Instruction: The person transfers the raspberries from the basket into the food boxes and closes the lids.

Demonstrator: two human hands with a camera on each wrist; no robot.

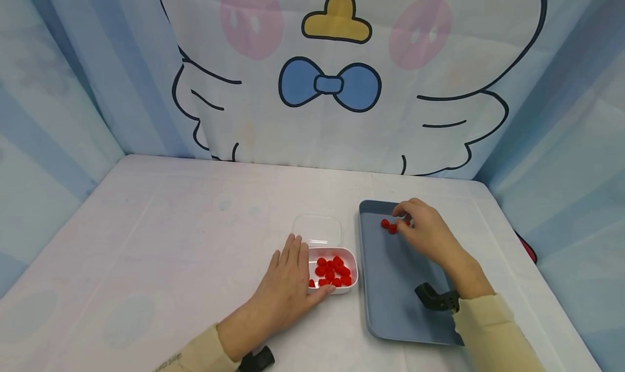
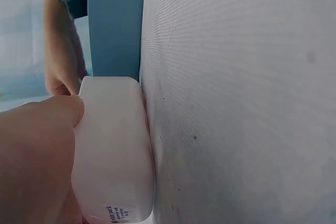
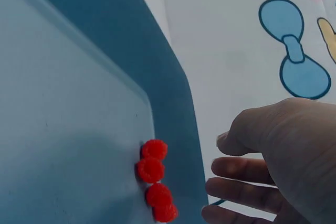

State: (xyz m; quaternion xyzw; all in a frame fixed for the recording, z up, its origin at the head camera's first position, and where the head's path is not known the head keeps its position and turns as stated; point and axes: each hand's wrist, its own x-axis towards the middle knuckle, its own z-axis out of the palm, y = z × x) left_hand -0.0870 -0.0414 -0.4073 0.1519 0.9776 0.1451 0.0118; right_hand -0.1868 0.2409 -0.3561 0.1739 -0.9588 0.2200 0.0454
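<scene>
My left hand [image 1: 288, 288] rests against a small white box [image 1: 342, 291], its straight fingers along the left side and its thumb at the near edge. Inside the box lie several red raspberries [image 1: 330, 275]. The left wrist view shows the box's outer wall [image 2: 113, 140] with the thumb at its rim. Over the far part of a blue-grey tray [image 1: 390, 296] is my right hand [image 1: 427, 231], thumb and fingers apart with nothing between them. Close to those fingers, several raspberries [image 3: 150, 170] sit in a row by the tray's raised edge in the right wrist view.
A clear plastic lid [image 1: 317, 230] lies just behind the white box. The tray stands right of the box, on a white tablecloth [image 1: 195, 242]. A curtain with a cartoon bow tie [image 1: 330, 84] hangs behind the table, and blue curtains flank both sides.
</scene>
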